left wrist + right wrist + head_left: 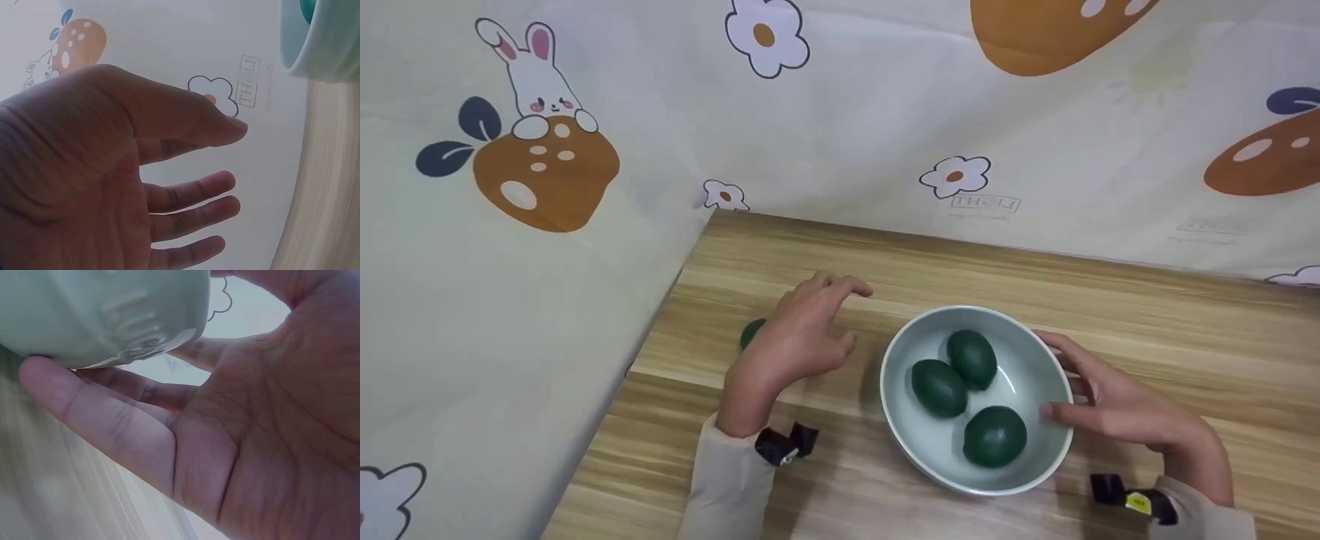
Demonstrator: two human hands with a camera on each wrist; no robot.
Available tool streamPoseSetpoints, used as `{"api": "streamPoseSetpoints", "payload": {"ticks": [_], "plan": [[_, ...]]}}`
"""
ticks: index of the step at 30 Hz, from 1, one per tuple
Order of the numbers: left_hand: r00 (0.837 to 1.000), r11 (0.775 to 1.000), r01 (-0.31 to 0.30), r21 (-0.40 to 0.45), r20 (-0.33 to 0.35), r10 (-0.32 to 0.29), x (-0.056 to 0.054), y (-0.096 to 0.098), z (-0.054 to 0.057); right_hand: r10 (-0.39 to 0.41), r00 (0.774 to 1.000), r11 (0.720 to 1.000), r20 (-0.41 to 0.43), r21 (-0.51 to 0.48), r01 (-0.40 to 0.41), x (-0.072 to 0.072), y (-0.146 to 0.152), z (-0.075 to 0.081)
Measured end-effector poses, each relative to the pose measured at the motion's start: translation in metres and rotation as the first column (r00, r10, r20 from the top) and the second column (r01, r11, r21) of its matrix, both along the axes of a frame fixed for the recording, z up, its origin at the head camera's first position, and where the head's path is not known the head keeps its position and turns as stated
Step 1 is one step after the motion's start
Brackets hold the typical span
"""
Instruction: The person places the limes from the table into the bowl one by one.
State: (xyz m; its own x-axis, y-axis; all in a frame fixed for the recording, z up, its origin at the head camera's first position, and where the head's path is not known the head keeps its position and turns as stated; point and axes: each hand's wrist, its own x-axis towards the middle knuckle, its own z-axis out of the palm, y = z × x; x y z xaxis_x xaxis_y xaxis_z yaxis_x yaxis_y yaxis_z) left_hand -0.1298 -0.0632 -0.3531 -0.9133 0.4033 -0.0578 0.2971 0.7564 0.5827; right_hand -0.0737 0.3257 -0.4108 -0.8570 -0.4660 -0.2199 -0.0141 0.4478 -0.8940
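A pale green bowl point(900, 442) holds three dark green, egg-shaped fruits: one at the back point(972, 359), one at the left point(939, 388) and one at the front point(995, 436). My right hand point(1132, 405) grips the bowl's right side, thumb over the rim and fingers against the outside. In the right wrist view, fingertips reach below the bowl's wall point(112, 315). My left hand point(799, 334) is held left of the bowl with nothing in its grasp, thumb and fingers spread apart. Another dark green fruit point(751, 332) lies beyond the left hand, mostly hidden by it.
The wood-grain table point(660, 450) meets a printed sheet point(847, 135) at the back and another printed side point(607, 300) at the left. Dark straps with small mounts point(786, 444) sit on both wrists.
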Motion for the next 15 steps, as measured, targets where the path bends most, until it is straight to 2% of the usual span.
{"api": "streamPoseSetpoints", "payload": {"ticks": [8,15], "plan": [[0.998,0.998,-0.032,-0.046,-0.051,0.03,-0.004,-0.008,-0.01,0.02,1.0,0.998,0.004,-0.053,-0.019,0.001,0.003,-0.003],[0.998,0.993,-0.064,-0.096,-0.016,0.062,-0.009,-0.018,-0.016,0.009,1.0,1.0,0.008,-0.029,-0.009,-0.001,0.002,0.0]]}}
